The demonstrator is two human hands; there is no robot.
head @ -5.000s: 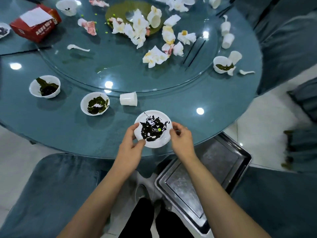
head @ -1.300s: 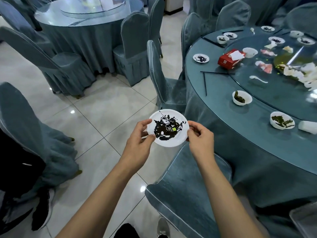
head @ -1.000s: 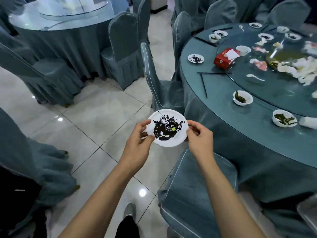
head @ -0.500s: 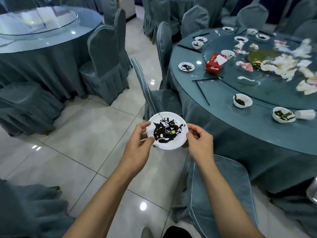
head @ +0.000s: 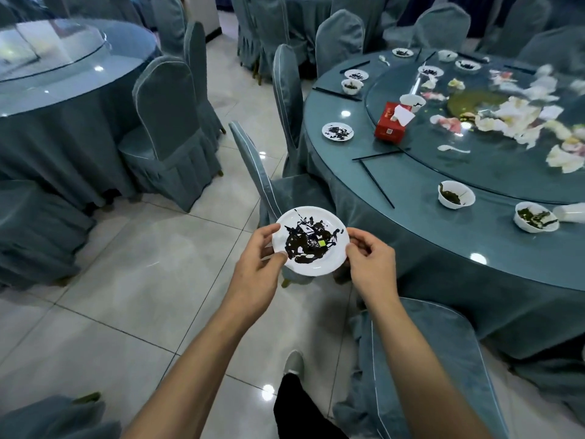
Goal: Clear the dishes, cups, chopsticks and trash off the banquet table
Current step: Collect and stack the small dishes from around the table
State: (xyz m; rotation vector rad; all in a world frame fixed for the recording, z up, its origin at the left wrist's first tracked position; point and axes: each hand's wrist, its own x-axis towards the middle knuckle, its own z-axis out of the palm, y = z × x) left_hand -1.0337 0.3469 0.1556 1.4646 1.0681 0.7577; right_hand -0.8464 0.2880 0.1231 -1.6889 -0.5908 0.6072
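Glossy tiled floor [head: 133, 280] | left hand [head: 258, 267], right hand [head: 368, 264] pinching round sauce-smeared plate [head: 311, 240]

The round banquet table [head: 443, 248] at three o'clock carries two bowls [head: 456, 194] of greens, black chopsticks [head: 376, 179], a smeared saucer [head: 337, 132], a red tissue box [head: 392, 123] and crumpled napkins [head: 519, 122] toward one o'clock.

Head-worn wide-angle view, looking forward and down

The single camera sits above the forearms, close over both hands, left hand [head: 253, 267] and right hand [head: 370, 264], facing the tiled floor [head: 126, 280]; the table [head: 443, 248] fills the right side, another table [head: 63, 99] far left.
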